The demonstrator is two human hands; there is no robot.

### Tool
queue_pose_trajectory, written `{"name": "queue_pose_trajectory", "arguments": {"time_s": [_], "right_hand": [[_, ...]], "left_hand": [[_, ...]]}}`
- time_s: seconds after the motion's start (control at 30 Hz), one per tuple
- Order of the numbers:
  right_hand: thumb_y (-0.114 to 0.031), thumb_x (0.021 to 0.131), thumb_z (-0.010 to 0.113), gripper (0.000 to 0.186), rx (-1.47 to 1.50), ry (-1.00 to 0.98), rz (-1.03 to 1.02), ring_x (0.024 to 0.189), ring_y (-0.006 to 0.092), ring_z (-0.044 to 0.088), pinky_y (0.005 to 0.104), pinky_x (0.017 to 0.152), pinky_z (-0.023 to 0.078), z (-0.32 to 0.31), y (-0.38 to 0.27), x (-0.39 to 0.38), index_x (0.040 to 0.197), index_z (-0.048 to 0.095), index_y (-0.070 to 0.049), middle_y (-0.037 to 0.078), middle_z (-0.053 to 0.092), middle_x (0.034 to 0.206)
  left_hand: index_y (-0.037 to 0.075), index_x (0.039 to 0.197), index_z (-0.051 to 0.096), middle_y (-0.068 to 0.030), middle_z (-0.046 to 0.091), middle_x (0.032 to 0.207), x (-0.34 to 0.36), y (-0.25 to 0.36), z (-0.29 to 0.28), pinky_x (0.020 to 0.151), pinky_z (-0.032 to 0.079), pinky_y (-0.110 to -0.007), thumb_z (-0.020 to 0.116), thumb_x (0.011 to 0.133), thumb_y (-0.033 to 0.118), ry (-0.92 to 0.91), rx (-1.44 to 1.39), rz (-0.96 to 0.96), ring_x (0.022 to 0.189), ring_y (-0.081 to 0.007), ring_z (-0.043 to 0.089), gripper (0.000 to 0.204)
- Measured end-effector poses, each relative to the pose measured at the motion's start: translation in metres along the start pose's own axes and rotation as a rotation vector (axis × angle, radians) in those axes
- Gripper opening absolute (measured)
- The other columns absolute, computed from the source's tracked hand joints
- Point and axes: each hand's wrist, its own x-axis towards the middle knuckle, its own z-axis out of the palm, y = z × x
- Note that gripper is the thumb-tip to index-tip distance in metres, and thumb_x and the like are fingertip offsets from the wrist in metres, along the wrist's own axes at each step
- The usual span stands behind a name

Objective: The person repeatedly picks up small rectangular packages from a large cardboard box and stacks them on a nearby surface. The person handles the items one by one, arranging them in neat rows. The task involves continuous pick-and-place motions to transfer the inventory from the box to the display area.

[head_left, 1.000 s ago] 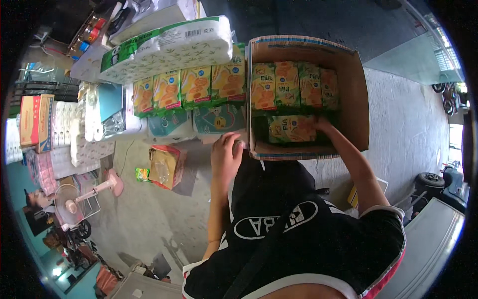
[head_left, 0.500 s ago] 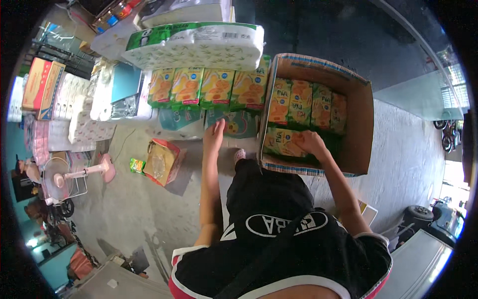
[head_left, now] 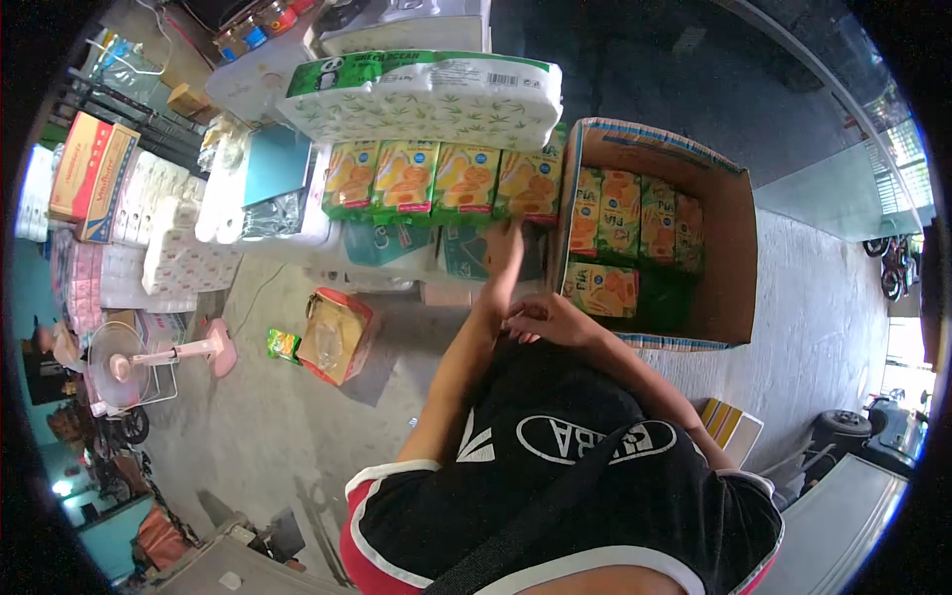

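My left hand (head_left: 505, 248) reaches forward to the lower edge of the rightmost green and yellow snack pack (head_left: 529, 184) in a row of similar packs. Its fingertips meet the pack's bottom, but how they are bent is not clear. My right hand (head_left: 548, 319) hovers close to my left forearm, in front of the cardboard box (head_left: 729, 258). Its fingers are loosely curled and somewhat apart, with nothing visible in them. Inside the box, several of the same packs stand at the back, and one pack (head_left: 603, 290) sits in the near left corner.
A long white and green tissue pack (head_left: 426, 104) lies above the row. Teal and white packages (head_left: 392, 243) are beneath it. On the floor to the left are an opened small carton (head_left: 337, 337), a green packet (head_left: 283, 344) and a pink fan (head_left: 124, 365). A glass panel (head_left: 828, 193) stands at right.
My right hand has left the pack in the box and drawn back to the left. My left hand has shifted right, up to the rightmost pack. The view has shifted slightly.
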Motion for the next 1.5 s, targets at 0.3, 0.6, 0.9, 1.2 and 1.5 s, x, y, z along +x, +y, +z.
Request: {"name": "queue_pose_trajectory", "arguments": {"time_s": [0.3, 0.6, 0.9, 1.2, 1.5], "right_hand": [[-0.014, 0.084, 0.056, 0.02, 0.079, 0.438, -0.187, 0.077, 0.0112, 0.058, 0.0266, 0.066, 0.048, -0.009, 0.003, 0.018, 0.095, 0.055, 0.003, 0.007, 0.061, 0.086], [-0.01, 0.078, 0.06, 0.026, -0.192, 0.605, -0.133, 0.082, 0.0165, 0.058, 0.0308, 0.072, 0.046, -0.002, -0.008, 0.021, 0.102, 0.053, -0.001, 0.01, 0.061, 0.089], [-0.029, 0.073, 0.068, 0.055, -0.56, 0.751, -0.323, 0.103, 0.0332, 0.05, 0.0391, 0.084, 0.042, -0.015, -0.003, 0.028, 0.115, 0.044, -0.003, 0.019, 0.052, 0.106], [-0.041, 0.072, 0.069, 0.074, 0.15, 0.577, -0.283, 0.109, 0.0217, 0.045, 0.0316, 0.093, 0.035, -0.033, -0.071, -0.041, 0.126, 0.037, -0.002, 0.017, 0.046, 0.119], [-0.042, 0.064, 0.072, 0.071, -0.623, 1.651, -0.107, 0.067, 0.0196, 0.064, 0.0341, 0.055, 0.051, -0.105, -0.138, -0.212, 0.121, 0.04, -0.013, 0.008, 0.064, 0.071]], "left_hand": [[-0.004, 0.068, 0.057, -0.0157, 0.057, 0.061, -0.02, -0.035, -0.004, 0.052, 0.038, -0.035, 0.051, 0.085, 0.031, -0.176, -0.297, 0.017, 0.053, -0.0226, 0.052, 0.04], [0.001, 0.078, 0.054, -0.0013, 0.05, 0.066, -0.072, -0.048, -0.061, 0.054, 0.035, -0.027, 0.052, 0.087, 0.028, -0.268, -0.596, -0.152, 0.06, -0.0107, 0.043, 0.028], [-0.002, 0.077, 0.061, -0.0022, 0.057, 0.067, -0.128, 0.036, -0.178, 0.059, 0.042, -0.022, 0.054, 0.083, 0.013, -0.169, -0.582, -0.124, 0.062, -0.0086, 0.053, 0.018], [0.0, 0.099, 0.049, -0.0116, 0.052, 0.099, -0.126, 0.058, -0.21, 0.08, 0.043, -0.034, 0.057, 0.071, 0.01, 0.054, -0.336, 0.677, 0.088, -0.02, 0.053, 0.031], [-0.004, 0.081, 0.058, -0.0061, 0.057, 0.066, -0.073, 0.18, -0.007, 0.057, 0.043, -0.029, 0.044, 0.084, 0.011, -0.955, -0.719, 0.34, 0.058, -0.0157, 0.057, 0.021]]}}
